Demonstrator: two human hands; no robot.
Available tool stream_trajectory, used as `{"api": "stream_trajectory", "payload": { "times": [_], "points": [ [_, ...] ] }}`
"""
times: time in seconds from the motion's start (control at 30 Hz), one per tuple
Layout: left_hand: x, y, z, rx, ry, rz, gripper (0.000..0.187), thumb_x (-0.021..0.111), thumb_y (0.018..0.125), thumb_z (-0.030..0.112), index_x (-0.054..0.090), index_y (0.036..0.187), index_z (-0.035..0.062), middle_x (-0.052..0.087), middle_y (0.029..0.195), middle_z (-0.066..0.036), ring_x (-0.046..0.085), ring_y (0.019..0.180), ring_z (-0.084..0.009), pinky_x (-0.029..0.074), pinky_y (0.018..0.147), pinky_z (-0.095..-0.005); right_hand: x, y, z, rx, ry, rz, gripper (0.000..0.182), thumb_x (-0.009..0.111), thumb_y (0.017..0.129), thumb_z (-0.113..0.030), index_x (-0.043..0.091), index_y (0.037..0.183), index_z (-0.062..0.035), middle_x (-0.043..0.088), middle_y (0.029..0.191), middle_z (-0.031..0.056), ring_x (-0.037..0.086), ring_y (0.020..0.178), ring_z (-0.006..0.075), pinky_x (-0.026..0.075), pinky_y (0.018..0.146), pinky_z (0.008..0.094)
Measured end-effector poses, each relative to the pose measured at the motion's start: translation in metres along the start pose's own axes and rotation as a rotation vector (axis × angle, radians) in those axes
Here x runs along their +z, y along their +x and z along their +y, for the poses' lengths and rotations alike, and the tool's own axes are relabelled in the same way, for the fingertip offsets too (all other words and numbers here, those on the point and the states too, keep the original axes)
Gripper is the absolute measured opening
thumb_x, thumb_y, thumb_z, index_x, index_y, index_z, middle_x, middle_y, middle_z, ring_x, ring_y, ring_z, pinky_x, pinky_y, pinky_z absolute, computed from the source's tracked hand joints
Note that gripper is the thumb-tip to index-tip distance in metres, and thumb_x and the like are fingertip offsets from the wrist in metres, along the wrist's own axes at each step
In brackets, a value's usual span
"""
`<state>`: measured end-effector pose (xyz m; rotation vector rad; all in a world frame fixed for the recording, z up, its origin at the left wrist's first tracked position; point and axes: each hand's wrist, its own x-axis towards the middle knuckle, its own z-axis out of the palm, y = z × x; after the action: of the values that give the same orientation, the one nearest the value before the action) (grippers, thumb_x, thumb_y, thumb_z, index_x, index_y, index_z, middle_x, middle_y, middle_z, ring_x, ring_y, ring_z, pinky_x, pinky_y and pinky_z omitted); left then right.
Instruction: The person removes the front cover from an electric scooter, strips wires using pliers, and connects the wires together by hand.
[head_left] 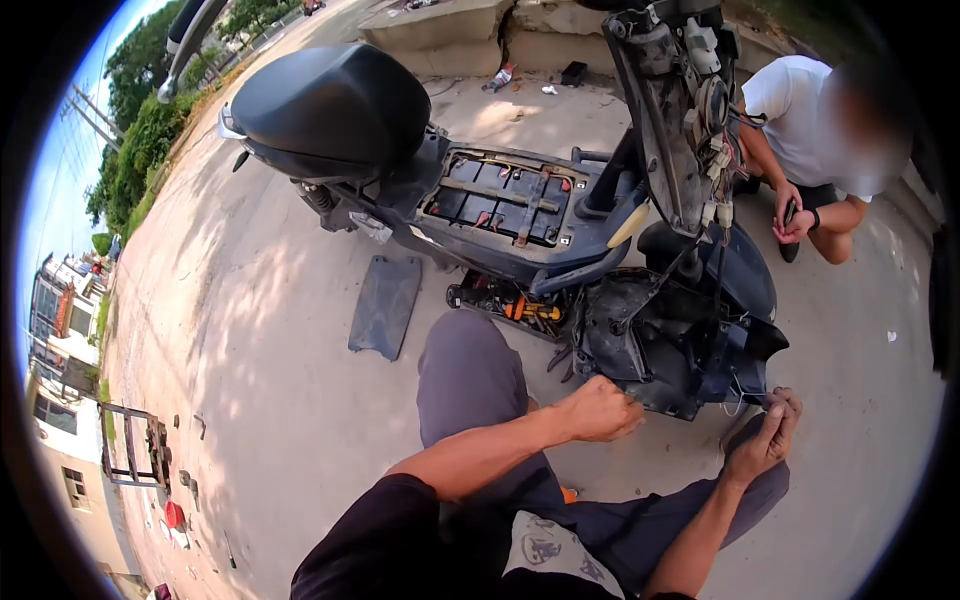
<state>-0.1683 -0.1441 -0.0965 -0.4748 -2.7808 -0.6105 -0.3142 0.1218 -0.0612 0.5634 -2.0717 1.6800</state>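
My left hand [600, 410] is closed, its fingers curled together by the lower edge of a black plastic front panel [625, 335]. What it holds, if anything, is hidden. My right hand [768, 438] pinches at the panel's right end, where a thin white strand [738, 392] loops out from the dark plastic and runs to the fingertips. The panel lies in front of an electric scooter [500, 245], whose front is stripped down, with bare wires and connectors [715, 165] hanging from the steering column.
The scooter's floor is uncovered over a battery bay [500, 195]. A grey cover plate [386, 307] lies on the concrete beside an open toolbox [515, 305] holding orange-and-black tools. Another person [800, 110] crouches at right, a small dark object between their hands.
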Motion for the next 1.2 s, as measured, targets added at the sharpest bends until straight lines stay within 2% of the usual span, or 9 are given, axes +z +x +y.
{"api": "stream_trajectory", "payload": {
  "times": [0.03,0.13,0.17,0.4,0.53,0.87,0.9,1.03,1.2],
  "points": [
    [-0.012,-0.003,0.001,-0.096,-0.056,-0.249,0.034,0.067,0.101,0.039,0.071,0.105,0.0055,0.075,0.098,-0.012,0.075,0.086,-0.0328,0.058,0.072,-0.0486,0.006,-0.004,-0.017,-0.075,-0.025,-0.023,0.039,0.053,0.113,-0.029,0.068,0.117,0.0067,0.063,0.129,0.0174,0.060,0.122,0.0290,0.048,0.108,0.0427],
    [-0.062,-0.025,0.023,-0.116,-0.422,0.004,0.057,0.059,0.106,0.050,0.059,0.145,0.0081,0.064,0.140,-0.017,0.068,0.122,-0.0376,0.056,0.095,-0.0534,0.030,-0.032,-0.094,-0.291,-0.098,-0.164,0.059,0.056,0.110,-0.045,0.066,0.135,0.0069,0.064,0.137,0.0215,0.061,0.130,0.0360,0.048,0.110,0.0468],
    [-0.076,-0.028,0.026,-0.143,-0.552,-0.168,0.079,0.051,0.109,0.059,0.034,0.165,0.0058,0.050,0.158,-0.022,0.053,0.145,-0.0389,0.047,0.114,-0.0465,0.036,-0.036,-0.118,-0.350,-0.116,-0.245,0.065,0.056,0.108,-0.050,0.064,0.140,0.0065,0.063,0.139,0.0229,0.061,0.131,0.0382,0.049,0.110,0.0481],
    [-0.095,-0.065,0.098,-0.365,-2.183,0.234,0.092,0.027,0.110,0.073,0.024,0.171,0.0040,0.040,0.168,-0.023,0.037,0.159,-0.0344,0.030,0.131,-0.0467,0.091,-0.094,-0.174,-0.766,-0.195,-0.733,0.095,0.061,0.094,-0.075,0.055,0.150,0.0021,0.062,0.145,0.0269,0.058,0.135,0.0483,0.043,0.115,0.0601],
    [-0.147,-0.102,0.111,-0.719,-2.505,0.382,0.086,0.026,0.112,0.067,0.027,0.169,0.0025,0.037,0.170,-0.024,0.035,0.160,-0.0339,0.031,0.131,-0.0459,0.107,-0.100,-0.193,-0.882,-0.135,-1.006,0.087,0.059,0.096,-0.072,0.060,0.147,-0.0019,0.066,0.142,0.0235,0.061,0.135,0.0427,0.042,0.118,0.0580],
    [-0.156,-0.168,0.053,-0.977,-2.671,0.759,0.073,0.031,0.114,0.052,0.034,0.164,-0.0011,0.039,0.169,-0.019,0.038,0.158,-0.0309,0.037,0.127,-0.0419,0.203,-0.127,-0.174,-0.864,0.136,-1.360,0.076,0.062,0.096,-0.066,0.067,0.144,-0.0068,0.067,0.143,0.0190,0.063,0.136,0.0350,0.040,0.120,0.0525],
    [-0.166,-0.160,0.061,-1.305,-2.526,0.855,0.076,0.041,0.109,0.059,0.040,0.163,0.0060,0.043,0.168,-0.020,0.046,0.153,-0.0337,0.040,0.126,-0.0476,0.206,-0.129,-0.169,-0.858,0.142,-1.400,0.075,0.063,0.096,-0.065,0.067,0.144,-0.0068,0.067,0.143,0.0190,0.063,0.137,0.0350,0.040,0.120,0.0521],
    [-0.148,-0.158,0.054,-1.501,-2.433,0.859,0.078,0.036,0.109,0.059,0.038,0.164,0.0039,0.045,0.166,-0.018,0.045,0.153,-0.0321,0.039,0.126,-0.0450,0.217,-0.132,-0.148,-0.786,0.190,-1.490,0.076,0.067,0.094,-0.062,0.065,0.146,-0.0072,0.064,0.148,0.0180,0.058,0.143,0.0340,0.038,0.122,0.0503],
    [-0.142,-0.152,0.029,-1.361,-2.483,0.811,0.081,0.036,0.108,0.061,0.035,0.166,0.0049,0.041,0.169,-0.018,0.041,0.156,-0.0317,0.033,0.129,-0.0431,0.249,-0.113,-0.145,-0.739,0.273,-1.382,0.047,0.074,0.096,-0.048,0.066,0.126,-0.0136,0.066,0.141,0.0171,0.064,0.136,0.0390,0.046,0.117,0.0545]
  ]
}}
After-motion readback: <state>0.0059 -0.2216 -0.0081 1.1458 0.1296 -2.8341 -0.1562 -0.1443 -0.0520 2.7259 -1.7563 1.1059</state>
